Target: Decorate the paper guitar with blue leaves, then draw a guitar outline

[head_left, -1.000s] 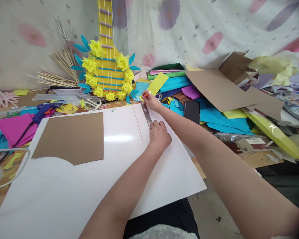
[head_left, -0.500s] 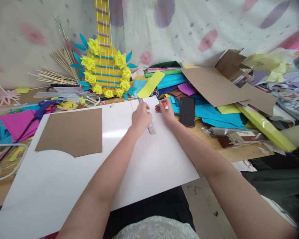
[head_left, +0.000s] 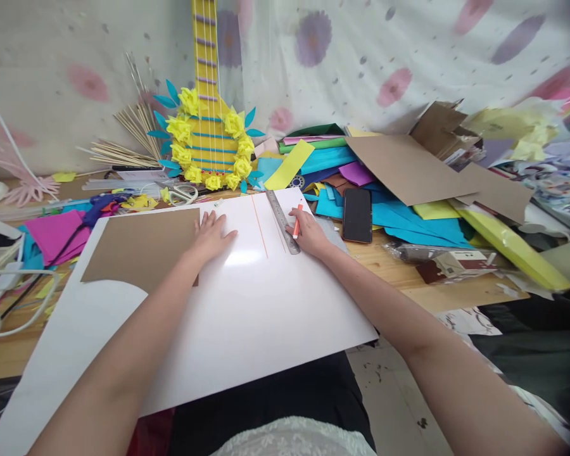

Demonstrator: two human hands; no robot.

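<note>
A pale curtain point(head_left: 361, 50) printed with pink and purple flowers forms the background. In front of it stands a wooden worktop point(head_left: 380, 265), crowded along its far side and at both ends. A large glossy white sheet point(head_left: 266, 316) lies flat on it, the near edge reaching out over the person's lap. A yellow model guitar point(head_left: 211, 142), trimmed with yellow paper flowers and blue leaves, stands upright behind the sheet. A brown cardboard piece point(head_left: 142, 247) with a curved cut in its near edge lies on the sheet's left part. A metal ruler point(head_left: 274, 206) lies slantwise on the sheet's far right part. The left hand point(head_left: 212, 239) is empty, fingers spread, resting across the cardboard's right edge and the sheet. The right hand point(head_left: 310, 234) grips an orange pen point(head_left: 297, 221), its fingers at the near end of the ruler. A black phone point(head_left: 357, 215) lies to the right of that hand, clear of the sheet. Scissors point(head_left: 184, 193) lie just beyond the sheet's far edge. One orange line point(head_left: 259, 225) is drawn left of the ruler; a second, fainter line point(head_left: 284, 244) runs just beside the ruler's left edge.
</note>
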